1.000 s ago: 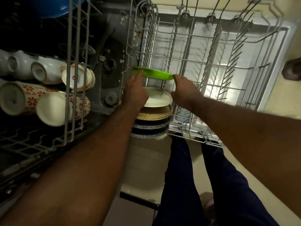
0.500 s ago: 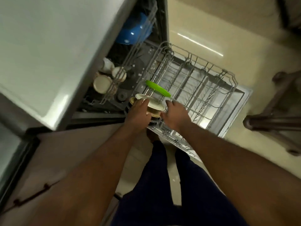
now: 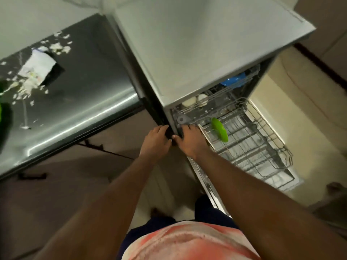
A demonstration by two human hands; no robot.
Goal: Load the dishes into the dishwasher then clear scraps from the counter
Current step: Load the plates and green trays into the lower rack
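Left hand (image 3: pixel 155 141): reaches to the dark strip at the dishwasher's (image 3: pixel 206 44) near front corner; fingers lie close together, their tips on that strip. The frame is blurred, so it cannot be told whether they grip anything.
Right hand (image 3: pixel 189 141): just beside the left hand, thumb nearly touching it; fingers (image 3: pixel 187 127) spread over the near corner of the lower rack (image 3: pixel 262 147). Their tips are hidden, so a grip cannot be told.
Green plate (image 3: pixel 219 132): stands on edge, tilted, among the tines near the inner end of the lower rack, just right of the right hand.
Lower rack: pulled out over the open door; the wire rows beyond the green plate carry no dishes.
Upper rack (image 3: pixel 221 94): partly under the dishwasher top; holds 2 pale cups (image 3: pixel 189 101) and a blue bowl (image 3: pixel 233 81).
Counter (image 3: pixel 84 94): steel surface left of the dishwasher.
Scraps (image 3: pixel 58 47): white bits scattered over the far left part of the counter, around a white paper (image 3: pixel 37 66).
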